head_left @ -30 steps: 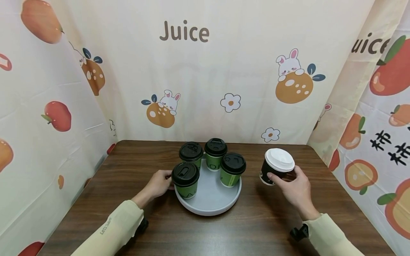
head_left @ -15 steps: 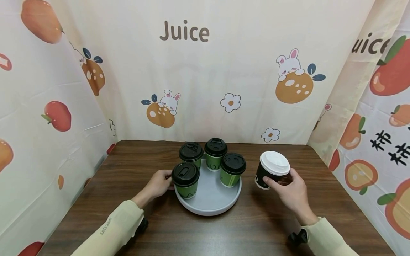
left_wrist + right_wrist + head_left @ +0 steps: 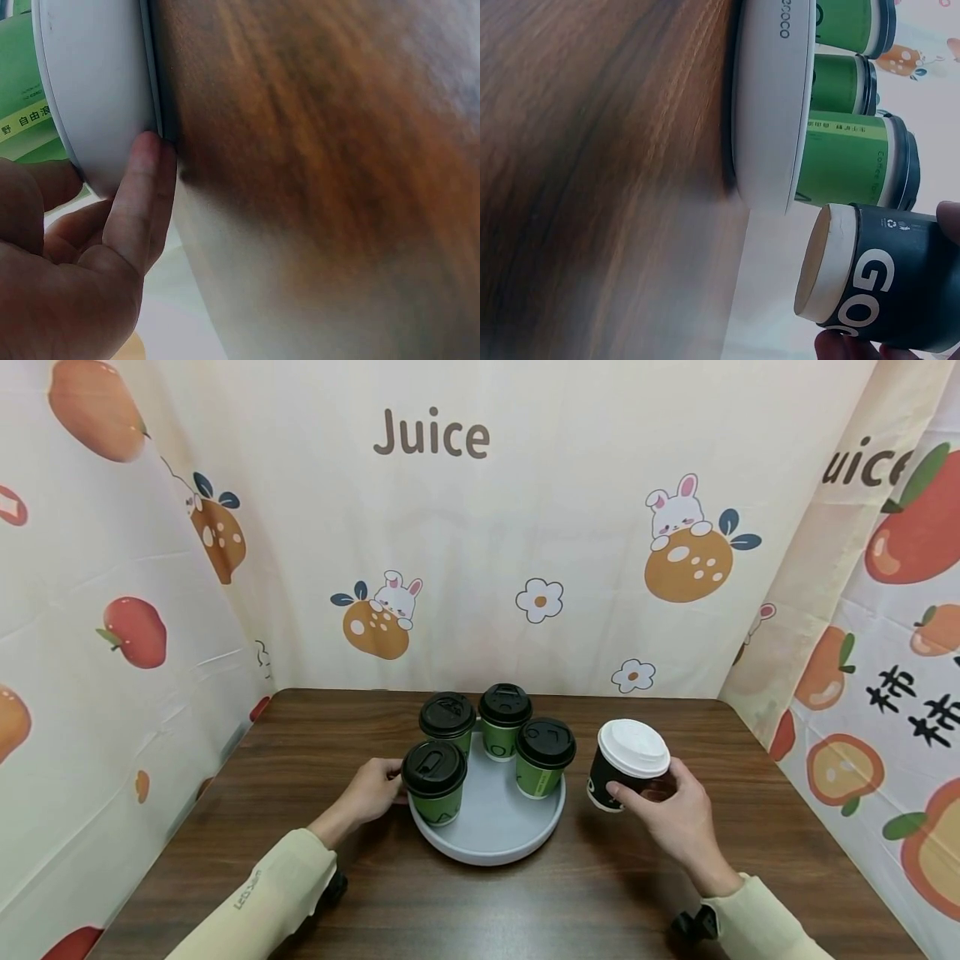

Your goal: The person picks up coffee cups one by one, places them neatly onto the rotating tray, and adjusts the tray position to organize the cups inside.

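My right hand (image 3: 671,827) grips a black paper cup (image 3: 900,277) with a white lid (image 3: 633,748). The cup hangs slightly tilted above the table, right of a round light-grey tray (image 3: 487,852), with its pale base showing in the right wrist view. At the tray's left edge is my left hand (image 3: 369,792); the left wrist view has its thumb at the rim and straighter fingers (image 3: 139,187) against the side and lower edge. Several green paper cups with black lids stand on the tray, among them a front-left cup (image 3: 437,806) and a right cup (image 3: 538,777).
Everything rests on a dark wood-grain table (image 3: 360,910). A pale fruit-printed cloth (image 3: 465,527) rises behind the table's back edge and along both sides. Bare tray surface lies at the front, between the front-left and right green cups.
My right hand has carried the black cup left and slightly nearer to me, closer to the tray. The left hand, the tray and the green cups have stayed put.
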Tool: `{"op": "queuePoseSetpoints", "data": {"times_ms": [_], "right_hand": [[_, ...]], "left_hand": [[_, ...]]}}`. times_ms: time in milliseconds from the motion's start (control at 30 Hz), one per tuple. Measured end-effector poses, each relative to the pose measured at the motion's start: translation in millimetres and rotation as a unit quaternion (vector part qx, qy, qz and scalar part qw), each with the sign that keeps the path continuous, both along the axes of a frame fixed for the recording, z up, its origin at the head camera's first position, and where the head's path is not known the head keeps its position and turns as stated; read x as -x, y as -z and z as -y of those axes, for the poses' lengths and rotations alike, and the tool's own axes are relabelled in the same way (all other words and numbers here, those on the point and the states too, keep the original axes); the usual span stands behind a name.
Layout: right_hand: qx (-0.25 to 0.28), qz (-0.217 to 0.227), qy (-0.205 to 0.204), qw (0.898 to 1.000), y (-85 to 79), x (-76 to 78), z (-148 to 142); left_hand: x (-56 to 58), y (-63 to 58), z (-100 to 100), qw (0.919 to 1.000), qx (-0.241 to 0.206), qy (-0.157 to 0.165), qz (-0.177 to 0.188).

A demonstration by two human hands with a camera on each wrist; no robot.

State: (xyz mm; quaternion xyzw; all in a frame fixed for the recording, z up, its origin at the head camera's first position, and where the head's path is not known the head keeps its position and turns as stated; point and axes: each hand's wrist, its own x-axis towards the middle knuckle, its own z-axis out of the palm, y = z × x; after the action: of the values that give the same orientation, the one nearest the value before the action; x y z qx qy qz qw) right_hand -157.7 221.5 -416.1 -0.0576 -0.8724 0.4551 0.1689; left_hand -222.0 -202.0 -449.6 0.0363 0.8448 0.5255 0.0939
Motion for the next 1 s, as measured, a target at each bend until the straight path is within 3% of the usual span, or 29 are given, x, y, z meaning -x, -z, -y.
{"op": "queuePoseSetpoints", "data": {"times_ms": [1000], "right_hand": [[0.014, -0.025, -0.040, 0.999, -0.2, -15.5, 19]], "left_hand": [[1.1, 0.4, 0, 1.0000, 0.001, -0.004, 0.006]]}}
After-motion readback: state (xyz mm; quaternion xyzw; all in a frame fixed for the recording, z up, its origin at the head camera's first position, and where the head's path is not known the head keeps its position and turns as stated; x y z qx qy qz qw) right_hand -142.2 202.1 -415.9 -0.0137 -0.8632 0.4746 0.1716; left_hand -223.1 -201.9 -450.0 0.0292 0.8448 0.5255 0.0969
